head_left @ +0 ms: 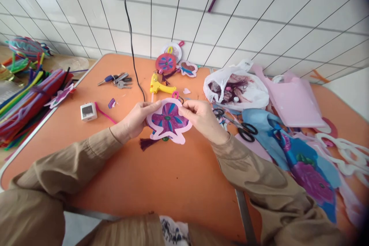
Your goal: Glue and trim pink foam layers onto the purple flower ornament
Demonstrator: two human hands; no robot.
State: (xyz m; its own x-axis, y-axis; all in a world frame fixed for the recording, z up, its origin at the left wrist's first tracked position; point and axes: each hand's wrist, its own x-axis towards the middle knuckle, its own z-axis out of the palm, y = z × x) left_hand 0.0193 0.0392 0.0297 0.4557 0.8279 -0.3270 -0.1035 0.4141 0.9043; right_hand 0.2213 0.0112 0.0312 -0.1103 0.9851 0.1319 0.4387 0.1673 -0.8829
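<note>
Between my two hands I hold a flower-shaped ornament [168,119] with a pale pink border and a purple and blue patterned middle. My left hand [138,115] grips its left edge, thumb on top. The fingers of my right hand [198,115] pinch its upper right edge. A pink loop [175,94] stands up at the ornament's top. From its lower left hangs a dark purple tassel [147,143], and a green bead [165,138] shows under the lower edge. A yellow glue gun [160,84] lies just behind it.
Finished-looking ornaments [165,62], keys [117,79] and a white adapter [88,112] lie on the orange table [161,184]. Scissors [245,128], a white plastic bag [253,92] and blue fabric [265,127] are at right. Pipe cleaners [34,100] pile up at left. A black cord [129,27] hangs down the wall.
</note>
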